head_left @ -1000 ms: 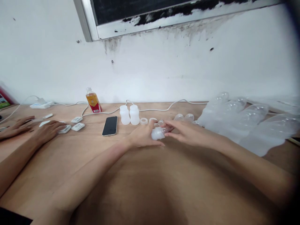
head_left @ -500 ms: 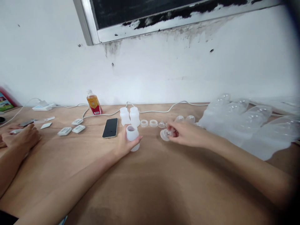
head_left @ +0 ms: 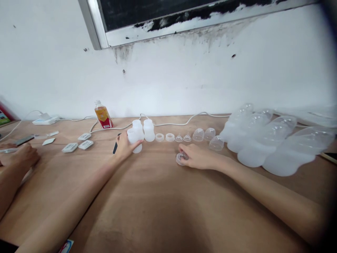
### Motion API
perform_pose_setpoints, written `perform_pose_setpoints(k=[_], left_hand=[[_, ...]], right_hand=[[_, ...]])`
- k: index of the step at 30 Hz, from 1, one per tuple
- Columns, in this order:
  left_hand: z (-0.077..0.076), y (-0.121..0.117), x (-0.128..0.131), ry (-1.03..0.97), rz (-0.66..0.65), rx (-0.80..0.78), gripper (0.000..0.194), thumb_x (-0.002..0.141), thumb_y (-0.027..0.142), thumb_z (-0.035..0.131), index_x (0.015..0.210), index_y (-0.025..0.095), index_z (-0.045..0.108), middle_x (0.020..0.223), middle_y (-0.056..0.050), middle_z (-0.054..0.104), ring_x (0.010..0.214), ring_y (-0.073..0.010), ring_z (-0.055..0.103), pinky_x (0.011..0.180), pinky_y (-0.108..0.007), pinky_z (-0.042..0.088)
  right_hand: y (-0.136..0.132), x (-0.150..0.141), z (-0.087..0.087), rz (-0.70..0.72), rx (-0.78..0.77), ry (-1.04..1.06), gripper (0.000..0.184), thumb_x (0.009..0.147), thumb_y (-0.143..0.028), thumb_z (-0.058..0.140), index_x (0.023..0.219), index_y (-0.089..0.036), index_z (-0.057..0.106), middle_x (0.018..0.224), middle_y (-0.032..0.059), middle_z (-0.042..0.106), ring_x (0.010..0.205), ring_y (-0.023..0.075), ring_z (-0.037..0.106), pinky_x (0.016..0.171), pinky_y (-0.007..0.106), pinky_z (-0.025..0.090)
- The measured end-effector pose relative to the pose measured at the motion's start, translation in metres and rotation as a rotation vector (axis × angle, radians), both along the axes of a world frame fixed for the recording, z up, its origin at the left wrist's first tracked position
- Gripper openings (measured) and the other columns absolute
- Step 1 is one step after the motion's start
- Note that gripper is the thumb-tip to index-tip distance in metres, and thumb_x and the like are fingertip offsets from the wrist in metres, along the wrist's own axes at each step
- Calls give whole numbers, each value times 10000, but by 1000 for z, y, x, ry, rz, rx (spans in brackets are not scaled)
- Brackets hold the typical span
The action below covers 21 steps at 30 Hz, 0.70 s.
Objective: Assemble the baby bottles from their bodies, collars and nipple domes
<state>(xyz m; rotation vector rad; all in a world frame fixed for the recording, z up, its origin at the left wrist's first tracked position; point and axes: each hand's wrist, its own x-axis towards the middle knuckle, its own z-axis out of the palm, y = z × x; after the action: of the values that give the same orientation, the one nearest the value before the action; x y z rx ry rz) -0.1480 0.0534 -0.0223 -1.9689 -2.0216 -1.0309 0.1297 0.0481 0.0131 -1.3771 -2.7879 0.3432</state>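
Note:
My left hand (head_left: 123, 147) is wrapped round a frosted white baby bottle body (head_left: 135, 141), upright, its top open, in front of two more bottle bodies (head_left: 149, 131). My right hand (head_left: 196, 156) pinches a clear bottle nipple seated in a collar ring (head_left: 180, 159), held low at the table; whether it touches the wood I cannot tell. Behind it runs a row: two loose collar rings (head_left: 170, 137), two clear nipples (head_left: 187, 138) and three clear dome caps (head_left: 198, 135). One cap (head_left: 216, 143) lies nearer me than the others.
Several capped bottles (head_left: 286, 160) stand grouped at the right. A phone (head_left: 115, 148) is mostly hidden behind my left hand. Further left are a drink bottle (head_left: 103, 115), white square pieces (head_left: 86, 144), a cable (head_left: 179, 124) along the wall, and another person's hands (head_left: 25, 154).
My hands have come apart, separating the bottle body from the nipple and ring. The left carried the body left beside the other bottles; the right brought the nipple down and slightly nearer me.

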Motion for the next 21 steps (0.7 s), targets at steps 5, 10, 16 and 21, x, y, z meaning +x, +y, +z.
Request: perform_pose_setpoints(k=[5, 10, 16, 21], left_hand=[[-9, 8, -9, -17, -10, -90, 599, 666, 533, 523, 1119, 163, 396, 1090, -113, 538, 1062, -272, 459, 940, -447, 246], [-14, 9, -13, 50, -59, -180, 541, 705, 538, 464, 1123, 196, 451, 1161, -109, 523, 1141, -294, 390, 972, -491, 176], [-14, 7, -12, 122, -97, -209, 522, 718, 548, 437, 1106, 202, 486, 1157, -105, 533, 1177, -315, 343, 974, -530, 130], [-13, 7, -12, 137, -82, -227, 511, 723, 537, 437, 1102, 197, 484, 1153, -113, 534, 1167, -304, 358, 981, -517, 127]], right_hand=[[6, 1, -9, 17, -25, 82, 50, 719, -228, 413, 738, -182, 411, 657, 13, 487, 489, 96, 410, 449, 216, 246], [10, 3, -14, 55, -48, 111, 25, 744, -214, 375, 741, -191, 385, 592, -18, 437, 448, 84, 347, 438, 214, 233], [10, 3, -16, 59, -41, 130, 39, 743, -212, 377, 719, -192, 354, 569, -30, 403, 432, 76, 332, 423, 211, 216], [10, 3, -15, 46, -47, 140, 50, 736, -221, 387, 717, -191, 353, 582, -29, 407, 444, 75, 338, 425, 206, 218]])
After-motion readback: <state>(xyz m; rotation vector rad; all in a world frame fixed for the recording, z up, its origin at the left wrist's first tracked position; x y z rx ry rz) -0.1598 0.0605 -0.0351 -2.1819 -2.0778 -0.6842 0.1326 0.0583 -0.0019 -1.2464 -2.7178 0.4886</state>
